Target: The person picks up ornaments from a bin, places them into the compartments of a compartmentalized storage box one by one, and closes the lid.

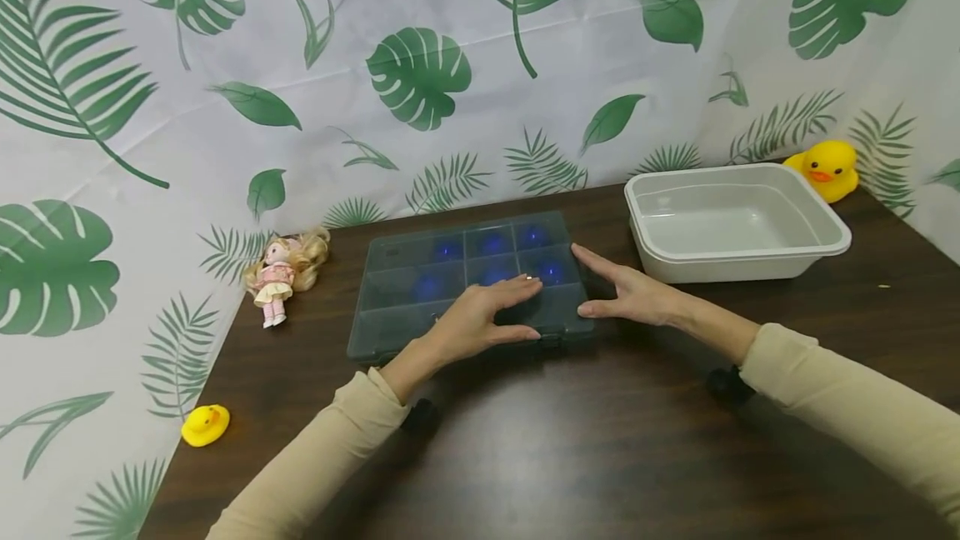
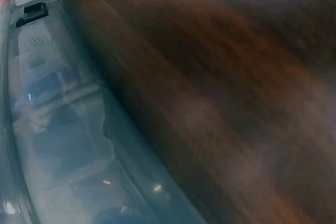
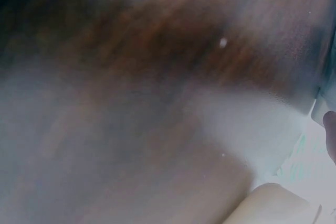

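Observation:
A grey-green see-through compartment box point(image 1: 397, 315) lies flat on the table with its lid down. Several round blue things point(image 1: 448, 250) show dimly through the lid in separate compartments. My left hand point(image 1: 483, 311) rests over the front part of the lid, fingers stretched out and thumb near the front edge. At the box's right side is my right hand point(image 1: 637, 294), its thumb and fingers spread and extended against that edge. In the left wrist view, a dark latch point(image 2: 32, 14) sits on the box's front wall. The right wrist view mostly shows blurred tabletop.
Right of the box stands a white plastic basin point(image 1: 738, 255), with a large yellow duck point(image 1: 828, 169) behind it. A blonde doll point(image 1: 275, 277) lies left of the box. Nearer the table's left edge is a small yellow duck point(image 1: 205, 425). A leaf-patterned cloth point(image 1: 322, 148) hangs behind the table.

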A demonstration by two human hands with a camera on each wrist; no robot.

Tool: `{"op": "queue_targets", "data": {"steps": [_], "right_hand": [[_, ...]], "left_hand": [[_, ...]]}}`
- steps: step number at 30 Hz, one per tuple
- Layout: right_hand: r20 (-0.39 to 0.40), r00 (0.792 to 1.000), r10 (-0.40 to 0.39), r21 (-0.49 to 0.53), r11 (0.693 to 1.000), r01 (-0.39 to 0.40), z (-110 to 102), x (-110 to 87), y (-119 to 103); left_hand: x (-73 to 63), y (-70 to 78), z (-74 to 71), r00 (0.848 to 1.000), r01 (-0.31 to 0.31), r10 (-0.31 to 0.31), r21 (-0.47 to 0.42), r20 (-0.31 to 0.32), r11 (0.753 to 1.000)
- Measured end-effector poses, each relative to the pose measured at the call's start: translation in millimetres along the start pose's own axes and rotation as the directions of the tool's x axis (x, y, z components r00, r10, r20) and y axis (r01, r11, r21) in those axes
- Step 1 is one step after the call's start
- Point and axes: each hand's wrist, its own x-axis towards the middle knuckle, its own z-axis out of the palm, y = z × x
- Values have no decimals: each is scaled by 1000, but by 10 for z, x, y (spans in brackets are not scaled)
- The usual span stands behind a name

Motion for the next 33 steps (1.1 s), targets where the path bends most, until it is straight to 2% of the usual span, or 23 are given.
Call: {"op": "queue_targets", "data": {"steps": [3, 7, 10, 11, 13, 15, 16, 18, 20, 21, 22, 25, 27, 30, 33], "right_hand": [[-4, 1000, 11, -13, 1000, -11, -5, 1, -9], [-35, 999, 27, -36, 999, -28, 3, -30, -17], [-133, 991, 33, -43, 998, -39, 44, -105, -51], [-187, 982, 36, -33, 999, -43, 67, -144, -69], [-317, 947, 48, 27, 999, -41, 130, -240, -115], [-422, 902, 89, 184, 983, -11, 211, -362, -170], [-446, 887, 122, 283, 959, 10, 258, -429, -198], [-437, 876, 205, 468, 883, 27, 363, -561, -256], [-358, 890, 283, 620, 785, -1, 475, -656, -305], [-307, 898, 314, 662, 749, -35, 531, -689, -328], [-262, 906, 332, 676, 734, -74, 583, -702, -348], [-155, 918, 365, 693, 702, -163, 724, -677, -402], [-125, 917, 380, 698, 690, -191, 803, -635, -436], [-132, 909, 396, 701, 686, -196, 912, -574, -480], [-185, 896, 403, 674, 716, -183, 1018, -546, -528]], "left_hand": [[3, 0, 6, 1000, -8, 7, 55, 16, 998], [5, -18, 35, 999, -51, 50, 114, 9, 992], [12, -22, 47, 997, -71, 71, 143, 6, 987], [14, -23, 48, 997, -77, 77, 149, 5, 986], [15, -24, 44, 997, -83, 83, 157, 3, 984], [14, -28, 34, 996, -88, 91, 159, -7, 983], [15, -31, 28, 995, -91, 94, 155, -16, 984], [10, -37, 15, 994, -97, 103, 154, -30, 983], [4, -47, 6, 993, -101, 109, 151, -44, 983], [0, -52, 2, 993, -102, 111, 148, -48, 984], [-4, -57, 2, 993, -102, 110, 147, -52, 984], [-15, -71, 12, 993, -94, 103, 135, -58, 986], [-19, -76, 26, 994, -88, 95, 129, -56, 988], [-24, -71, 48, 995, -82, 89, 116, -50, 990], [-26, -66, 54, 994, -87, 94, 115, -52, 990]]}}
